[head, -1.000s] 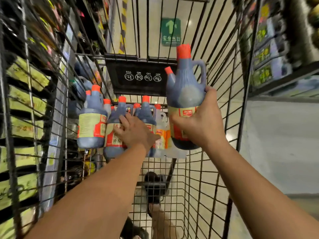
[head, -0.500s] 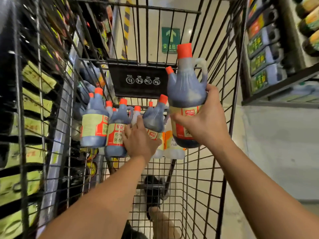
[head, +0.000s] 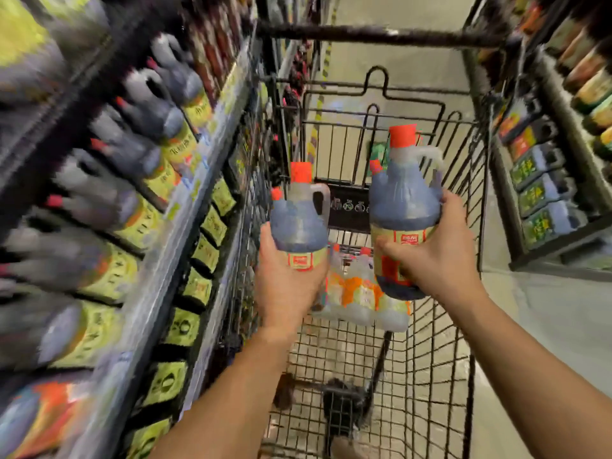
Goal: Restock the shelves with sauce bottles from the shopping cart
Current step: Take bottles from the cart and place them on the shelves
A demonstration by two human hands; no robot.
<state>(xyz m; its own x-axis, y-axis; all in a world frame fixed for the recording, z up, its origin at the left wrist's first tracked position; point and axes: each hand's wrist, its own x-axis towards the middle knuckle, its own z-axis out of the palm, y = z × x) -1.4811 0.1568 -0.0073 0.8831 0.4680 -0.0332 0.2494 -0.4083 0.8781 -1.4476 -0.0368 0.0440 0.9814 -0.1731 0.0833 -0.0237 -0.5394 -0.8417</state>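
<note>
Left hand (head: pixel 287 288) wraps left bottle (head: pixel 299 226), right hand (head: pixel 434 258) wraps right bottle (head: pixel 404 207). Lift clear of cart (head: pixel 440 359), then seat both upright on shelf (head: pixel 165 270).

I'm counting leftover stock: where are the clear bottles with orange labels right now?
Head view, centre: the clear bottles sit in the shopping cart, below and between the left-hand dark bottle and the right-hand dark bottle.

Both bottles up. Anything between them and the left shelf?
Only the cart's wire side wall lies between the sauce bottle in the left hand and the left shelf; blur hides whether it clears the rim. Stocked bottles crowd that shelf.
</note>
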